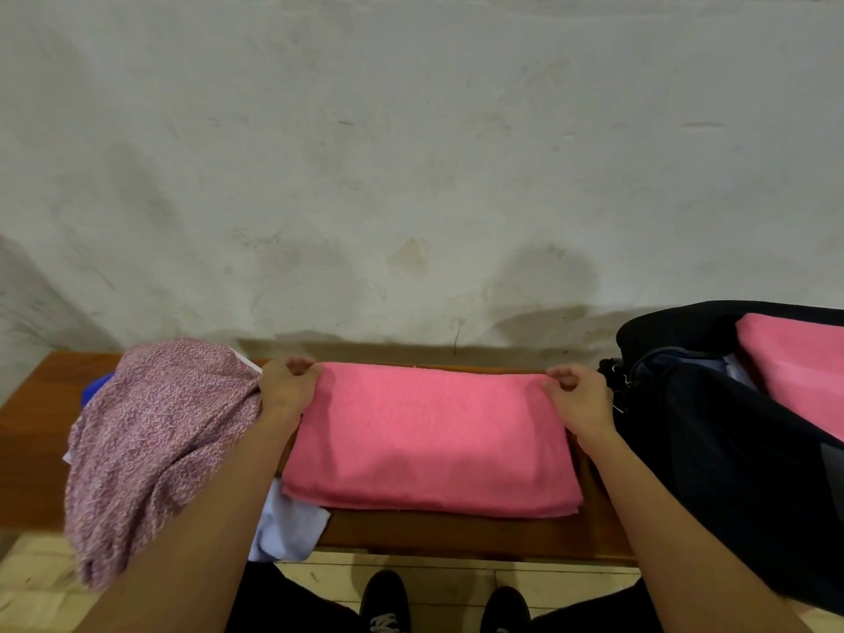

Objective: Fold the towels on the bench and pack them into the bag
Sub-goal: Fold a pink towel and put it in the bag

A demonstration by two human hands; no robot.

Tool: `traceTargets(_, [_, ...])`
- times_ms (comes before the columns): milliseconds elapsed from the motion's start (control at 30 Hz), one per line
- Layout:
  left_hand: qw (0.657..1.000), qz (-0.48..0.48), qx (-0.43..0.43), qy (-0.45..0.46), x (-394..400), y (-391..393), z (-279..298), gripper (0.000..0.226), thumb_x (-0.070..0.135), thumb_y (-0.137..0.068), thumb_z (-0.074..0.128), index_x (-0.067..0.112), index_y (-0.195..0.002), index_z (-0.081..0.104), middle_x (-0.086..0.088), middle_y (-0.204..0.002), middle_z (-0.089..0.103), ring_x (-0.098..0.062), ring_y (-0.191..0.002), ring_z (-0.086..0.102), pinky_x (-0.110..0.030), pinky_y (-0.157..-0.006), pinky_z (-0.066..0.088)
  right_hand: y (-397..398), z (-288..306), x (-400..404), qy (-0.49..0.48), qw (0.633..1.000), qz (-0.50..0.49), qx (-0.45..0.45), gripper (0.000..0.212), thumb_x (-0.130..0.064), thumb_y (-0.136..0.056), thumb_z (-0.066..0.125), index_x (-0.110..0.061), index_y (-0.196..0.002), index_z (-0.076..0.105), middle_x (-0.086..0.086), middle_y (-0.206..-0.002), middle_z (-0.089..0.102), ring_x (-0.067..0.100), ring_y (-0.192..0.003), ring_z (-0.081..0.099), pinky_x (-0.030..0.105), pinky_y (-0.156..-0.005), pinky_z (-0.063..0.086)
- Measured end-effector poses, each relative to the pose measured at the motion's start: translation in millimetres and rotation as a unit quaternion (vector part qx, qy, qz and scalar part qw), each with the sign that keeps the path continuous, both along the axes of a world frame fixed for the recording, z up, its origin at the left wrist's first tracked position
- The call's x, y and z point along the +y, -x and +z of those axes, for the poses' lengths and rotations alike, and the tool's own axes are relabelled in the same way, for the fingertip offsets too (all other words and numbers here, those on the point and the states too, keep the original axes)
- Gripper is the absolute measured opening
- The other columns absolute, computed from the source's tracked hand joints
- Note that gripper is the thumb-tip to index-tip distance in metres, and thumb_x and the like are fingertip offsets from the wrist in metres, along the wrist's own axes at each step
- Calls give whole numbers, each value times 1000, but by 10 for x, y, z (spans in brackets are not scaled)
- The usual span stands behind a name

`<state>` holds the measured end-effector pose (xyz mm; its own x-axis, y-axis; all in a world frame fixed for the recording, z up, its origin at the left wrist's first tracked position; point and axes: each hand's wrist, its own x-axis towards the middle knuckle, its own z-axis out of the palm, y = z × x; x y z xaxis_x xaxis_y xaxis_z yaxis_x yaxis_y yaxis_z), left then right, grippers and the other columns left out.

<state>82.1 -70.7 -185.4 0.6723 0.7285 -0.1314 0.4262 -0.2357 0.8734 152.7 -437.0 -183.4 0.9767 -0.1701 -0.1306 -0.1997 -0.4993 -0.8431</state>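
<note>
A pink towel [429, 440] lies folded in a rectangle on the middle of the wooden bench [32, 440]. My left hand [287, 388] pinches its far left corner. My right hand [577, 397] pinches its far right corner. At the right stands an open black bag [712, 431] with another folded pink towel [799, 372] inside it. A crumpled speckled mauve towel [150, 440] is heaped at the left and hangs over the bench's front edge. A pale blue cloth [292, 527] pokes out beneath my left forearm.
A stained plaster wall [411, 175] rises directly behind the bench. Something blue [96, 388] peeks out behind the mauve heap. Below the bench are pale floor tiles [452, 582] and my dark shoes [383, 600].
</note>
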Motion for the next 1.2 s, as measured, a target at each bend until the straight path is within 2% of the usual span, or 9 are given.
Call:
traceTargets(67, [997,-30,1,-66,-48,38,-11,14,5,-87,66,-2,-99,65,-21,-99,68,-33,-96,64,-34,-87,47,17,-48,22,81,996,28,-34,23,-1,-90,61,-6,-111,71,12,-108,69,27,-103,65,29,-88,48])
traceTargets(167, [965,-119,-1,-235,-219,149,-45,28,9,-89,58,2,-116,57,-21,-117,57,-37,-110,54,-43,-96,43,176,-129,171,241,963,85,-80,36,-3,-91,55,-8,-126,62,14,-135,52,32,-126,48,41,-104,41])
traceTargets(267, [864,-296,4,-408,-513,249,-32,51,39,-96,42,17,-142,43,-5,-150,39,-24,-139,35,-45,-115,26,412,-177,408,312,914,188,-177,51,-31,-98,50,-10,-144,47,10,-156,37,27,-146,31,45,-119,27])
traceTargets(333, [800,-415,53,-429,-712,268,-50,63,54,-97,19,25,-153,20,5,-160,9,-14,-149,6,-43,-121,1,534,-201,525,338,882,294,-146,65,-51,-102,28,-18,-157,19,-1,-163,9,17,-152,6,41,-124,6])
traceTargets(400, [771,-463,93,-428,-825,281,-155,69,61,-92,9,30,-154,4,10,-160,-6,-12,-149,-8,-42,-120,-11,590,-273,546,373,859,332,-111,74,-65,-95,9,-26,-157,1,-5,-162,-8,13,-151,-10,40,-122,-9])
traceTargets(567, [763,-439,132,-455,-817,264,-256,72,68,-90,9,37,-153,-4,12,-159,-13,-14,-148,-15,-49,-118,-10,564,-308,394,410,845,325,-110,77,-71,-91,2,-31,-157,-1,-6,-164,-5,13,-151,-9,39,-121,-12])
traceTargets(800, [774,-402,185,-454,-772,286,-253,77,72,-87,3,33,-152,-13,5,-157,-20,-19,-147,-18,-52,-118,-9,559,-271,322,426,852,297,-71,85,-71,-89,2,-21,-159,-1,-2,-165,-7,14,-152,-10,40,-123,-9])
traceTargets(1067, [771,-452,135,-429,-1270,171,-172,64,51,-93,-2,28,-152,-10,9,-160,-14,-10,-145,-20,-46,-119,-13,518,-232,686,367,850,365,-100,89,-67,-82,-17,-24,-158,-1,-8,-165,-5,10,-151,-12,40,-120,-13])
traceTargets(1200, [773,-437,136,-439,-1213,166,-221,71,57,-88,-6,30,-154,-6,11,-159,-12,-9,-146,-16,-45,-119,-14,480,-296,588,385,849,348,-102,80,-67,-90,-7,-26,-158,1,-9,-165,-1,9,-151,-7,40,-123,-8])
